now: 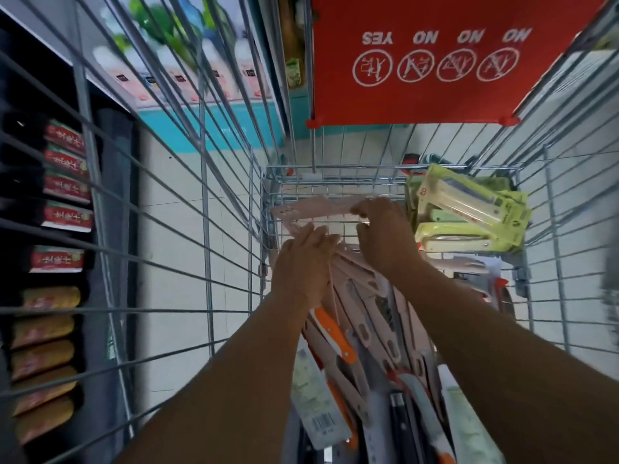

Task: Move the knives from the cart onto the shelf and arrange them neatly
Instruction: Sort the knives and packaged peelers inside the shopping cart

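Evidently gathering a batch, both hands, left and right, pinch pink packaged knives lifted near the cart far end; more lie heaped below.

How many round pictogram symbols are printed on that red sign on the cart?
4, in one row across the red plastic sign: one above "YES", three above "NO". None seem hidden.
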Available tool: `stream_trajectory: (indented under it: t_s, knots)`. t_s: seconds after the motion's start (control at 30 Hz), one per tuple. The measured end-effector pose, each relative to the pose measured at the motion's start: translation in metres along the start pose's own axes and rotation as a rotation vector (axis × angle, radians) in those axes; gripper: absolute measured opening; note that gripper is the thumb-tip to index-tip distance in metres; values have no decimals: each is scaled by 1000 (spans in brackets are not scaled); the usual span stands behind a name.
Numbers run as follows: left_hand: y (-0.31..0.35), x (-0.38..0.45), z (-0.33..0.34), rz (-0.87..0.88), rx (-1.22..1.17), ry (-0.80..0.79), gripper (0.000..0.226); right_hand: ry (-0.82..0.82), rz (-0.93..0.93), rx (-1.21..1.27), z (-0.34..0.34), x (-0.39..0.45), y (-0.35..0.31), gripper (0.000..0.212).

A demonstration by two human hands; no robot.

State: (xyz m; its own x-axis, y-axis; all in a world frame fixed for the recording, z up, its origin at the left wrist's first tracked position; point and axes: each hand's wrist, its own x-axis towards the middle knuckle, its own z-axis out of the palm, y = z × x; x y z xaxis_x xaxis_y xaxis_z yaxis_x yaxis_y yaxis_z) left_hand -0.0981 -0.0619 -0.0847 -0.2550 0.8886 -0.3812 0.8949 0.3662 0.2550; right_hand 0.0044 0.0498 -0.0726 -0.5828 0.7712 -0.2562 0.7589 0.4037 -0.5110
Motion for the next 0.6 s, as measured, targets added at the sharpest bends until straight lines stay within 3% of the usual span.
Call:
stream_trajectory:
  t_s: [0.23, 0.37, 0.6]
  knots:
    - [-2, 3, -7, 22, 174, 26, 43, -64, -29, -5, 4, -64, 19, 29]
    - [-4, -1, -10, 11, 247, 9, 41, 39, 156, 53, 5, -86, 15, 36]
    - [0, -3, -14, 57, 205, -48, 42, 16, 362, 176, 13, -102, 14, 60]
